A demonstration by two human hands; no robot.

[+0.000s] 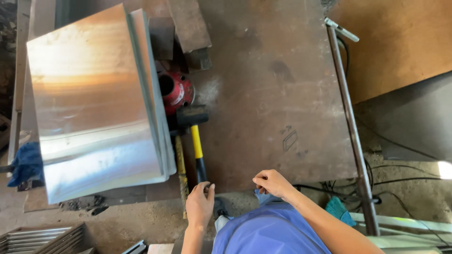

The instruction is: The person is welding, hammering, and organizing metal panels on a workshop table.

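Head view, looking down on a rusty steel tabletop (pixel 268 94). The left hand (pixel 199 205) sits at the near edge of the tabletop, its fingers (pixel 207 189) curled loosely and touching the black end of the handle of a mallet (pixel 197 136); whether they actually grip it or only rest on it cannot be told from this angle. The mallet lies flat, handle pointing toward the person, yellow along its middle and black at the grip, with the black head at the far end, well away from the fingers and just beside a red cylindrical part (pixel 176 91). A rusty threaded rod (pixel 181 174) lies parallel to the handle, just to its left. The right hand (pixel 272 183) rests at the tabletop edge, well to the right of the mallet, fingers bunched narrow and pinching a bit of the blue shirt (pixel 268 230) fabric. Left of the mallet, a stack of shiny metal sheets (pixel 94 103) covers that side of the tabletop, with a blue cloth (pixel 26 162) at its left edge. A long steel bar (pixel 351 127) runs along the right side of the tabletop. Cables (pixel 400 181) and a teal rag (pixel 340 209) lie on the floor at the right.
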